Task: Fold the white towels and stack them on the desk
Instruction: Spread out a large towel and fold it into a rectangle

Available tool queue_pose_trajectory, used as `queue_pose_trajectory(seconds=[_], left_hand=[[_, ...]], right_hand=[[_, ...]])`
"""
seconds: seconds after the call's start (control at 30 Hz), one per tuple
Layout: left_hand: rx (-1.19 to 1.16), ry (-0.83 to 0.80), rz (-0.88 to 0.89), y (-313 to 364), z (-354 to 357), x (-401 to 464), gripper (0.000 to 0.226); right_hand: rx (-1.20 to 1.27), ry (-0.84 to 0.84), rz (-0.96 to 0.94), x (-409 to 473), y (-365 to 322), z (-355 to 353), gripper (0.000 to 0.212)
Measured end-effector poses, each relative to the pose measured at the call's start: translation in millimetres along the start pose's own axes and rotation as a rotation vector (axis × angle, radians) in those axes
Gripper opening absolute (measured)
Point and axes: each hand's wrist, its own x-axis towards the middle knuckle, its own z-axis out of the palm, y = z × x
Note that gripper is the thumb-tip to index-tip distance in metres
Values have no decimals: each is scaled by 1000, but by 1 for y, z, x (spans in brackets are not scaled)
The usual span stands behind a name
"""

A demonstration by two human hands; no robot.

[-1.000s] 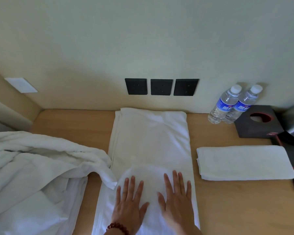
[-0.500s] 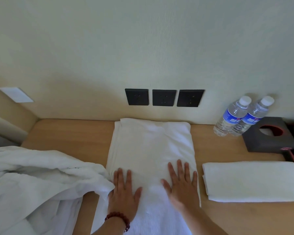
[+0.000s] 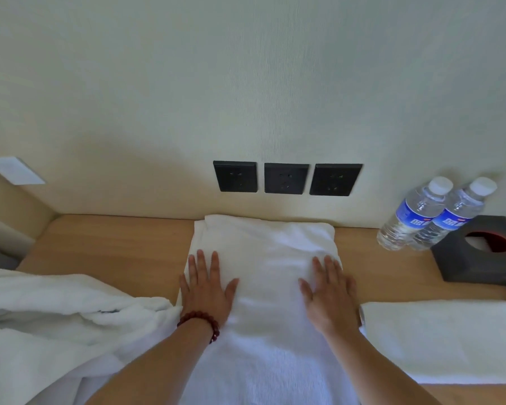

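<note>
Both hands have slid up the towel (image 3: pixel 263 258) toward the wall and spread apart, now near its side edges. At the desk's (image 3: pixel 114 244) left edge a heap of unfolded towels (image 3: pixel 56 323) spills over, its rim touching the left wrist. The left hand (image 3: pixel 206 287), a bead bracelet (image 3: pixel 200 321) behind it, lies flat with fingers straight, gripping nothing. The towel runs down the desk's middle from the back edge. The right hand (image 3: pixel 329 293) presses flat likewise on the towel's right edge. Just beside it lies a folded towel (image 3: pixel 441 340). In the back right corner stand two bottles (image 3: pixel 430 214) and a tissue box (image 3: pixel 479 249). Three sockets (image 3: pixel 287 179) sit on the wall.
</note>
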Motion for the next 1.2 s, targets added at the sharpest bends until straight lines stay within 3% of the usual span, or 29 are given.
queue_pose_trajectory(seconds=[0.13,0.3,0.4,0.53,0.6,0.7,0.77,0.9,1.0,1.13,1.2], left_hand=[[-214,126,-161,5,-21,42,84],[-421,170,-246,11,-30,73,86],[-458,153,-237,19,-29,86,91],[-487,110,-352,24,-31,104,92],[-492,105,-397,25,-35,114,87],[-738,18,-482,25,-41,125,70],[-810,-30,-508,23,-44,129,63],[-881,-101,-455,19,-61,126,41],[-865,12,-325,16,-72,128,41],[-942,129,-203,15,-72,122,7],[-939,125,-148,19,-72,115,5]], right_hand=[[276,340,63,33,9,-7,52],[544,275,260,69,18,-30,26],[649,123,335,87,15,-42,33],[781,-23,415,105,13,-52,40],[927,-83,489,114,13,-52,42],[1072,-215,561,120,10,-50,74],[1090,-272,573,123,10,-50,71],[1121,-328,587,124,8,-55,56],[1083,-235,518,120,5,-61,50],[1040,-138,415,114,0,-72,33],[996,-48,401,114,2,-76,34]])
